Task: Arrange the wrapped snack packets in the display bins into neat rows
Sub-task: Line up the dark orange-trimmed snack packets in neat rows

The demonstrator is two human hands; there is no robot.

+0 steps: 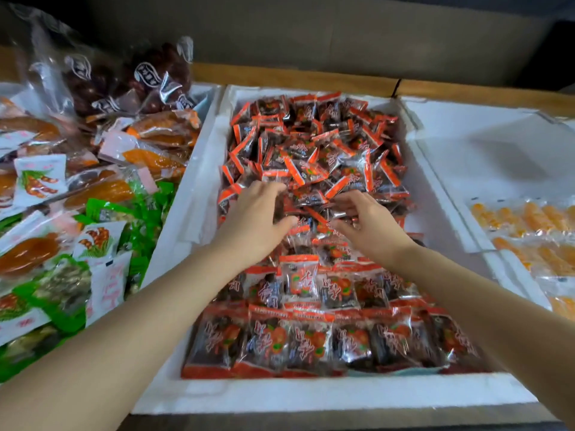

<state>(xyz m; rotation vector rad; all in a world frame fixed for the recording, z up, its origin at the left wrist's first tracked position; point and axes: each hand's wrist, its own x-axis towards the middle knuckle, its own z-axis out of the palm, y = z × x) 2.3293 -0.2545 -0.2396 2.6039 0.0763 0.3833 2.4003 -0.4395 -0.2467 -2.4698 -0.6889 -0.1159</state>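
Head camera, and both hands are deep in the white foam bin [199, 194]: left hand [255, 219] and right hand [365, 223] side by side, each with fingers curled round loose red packets [311, 169] from the jumbled heap. Beyond the fingertips the heap sprawls; under the wrists, packets stand in neat rows [298, 337]. Left of the left hand, green and orange packs [102, 209].

The far half of the foam bin [311, 396] is being blocked by a loose heap of red snack packets [311, 157]; a bare strip [435, 219] is being left open along its right wall.
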